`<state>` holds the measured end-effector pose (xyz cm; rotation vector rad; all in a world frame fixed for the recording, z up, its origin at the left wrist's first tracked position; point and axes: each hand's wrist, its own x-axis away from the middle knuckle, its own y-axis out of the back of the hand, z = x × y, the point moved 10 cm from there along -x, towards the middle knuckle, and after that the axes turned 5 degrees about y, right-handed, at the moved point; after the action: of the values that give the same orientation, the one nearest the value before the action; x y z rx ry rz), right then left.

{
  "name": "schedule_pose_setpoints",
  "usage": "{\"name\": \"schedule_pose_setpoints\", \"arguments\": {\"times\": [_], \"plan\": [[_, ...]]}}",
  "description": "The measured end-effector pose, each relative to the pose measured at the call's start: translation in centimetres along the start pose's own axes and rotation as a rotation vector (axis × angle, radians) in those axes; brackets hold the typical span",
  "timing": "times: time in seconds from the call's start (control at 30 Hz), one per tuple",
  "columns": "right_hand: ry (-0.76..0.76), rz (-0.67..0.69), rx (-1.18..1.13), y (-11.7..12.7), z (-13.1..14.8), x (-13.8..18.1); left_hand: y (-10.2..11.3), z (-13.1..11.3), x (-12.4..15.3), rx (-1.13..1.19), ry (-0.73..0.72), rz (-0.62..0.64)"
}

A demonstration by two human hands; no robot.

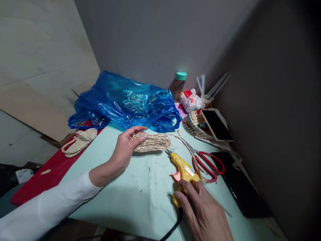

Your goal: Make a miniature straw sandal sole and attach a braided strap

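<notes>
Two grey walls (155,36) meet behind a pale green tabletop (135,207) scattered with small specks. One crumpled blue plastic bag (120,100) covers much of its far side. One yellow hot-glue gun (183,164) points toward the middle, next to one pair of red-handled scissors (212,163); the right hand (200,209) has thumb and forefinger curled at its handle, how tightly I cannot tell. One oval coil of braided straw (154,143) lies mid-table, just beside the nozzle, its left end pinched by the left hand (126,145), thumb on top.

Left hand (125,147) pinching, arm (57,204) outstretched; right hand (204,209) curled.
</notes>
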<state>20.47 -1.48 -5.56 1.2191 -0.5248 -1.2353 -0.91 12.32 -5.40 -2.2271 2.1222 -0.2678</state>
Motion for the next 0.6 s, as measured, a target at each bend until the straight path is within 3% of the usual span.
{"name": "schedule_pose_setpoints", "arguments": {"times": [0.1, 0.3, 0.5, 0.6], "plan": [[-0.056, -0.038, 0.108, 0.0, -0.3, 0.2, 0.3, -1.0, 0.5, -0.034, -0.063, -0.020], [-0.356, -0.048, 0.297, 0.1, -1.4, -0.7, 1.0, -3.7, 2.0, -0.227, -0.263, -0.030], [-0.489, 0.147, 0.010, -1.8, -4.5, -0.6, 1.9, -4.7, 2.1, -0.250, -0.324, 0.002], [-0.520, 0.037, -0.258, -1.3, -6.5, 0.1, 2.5, -4.3, 1.6, -0.189, -0.285, 0.021]]}}
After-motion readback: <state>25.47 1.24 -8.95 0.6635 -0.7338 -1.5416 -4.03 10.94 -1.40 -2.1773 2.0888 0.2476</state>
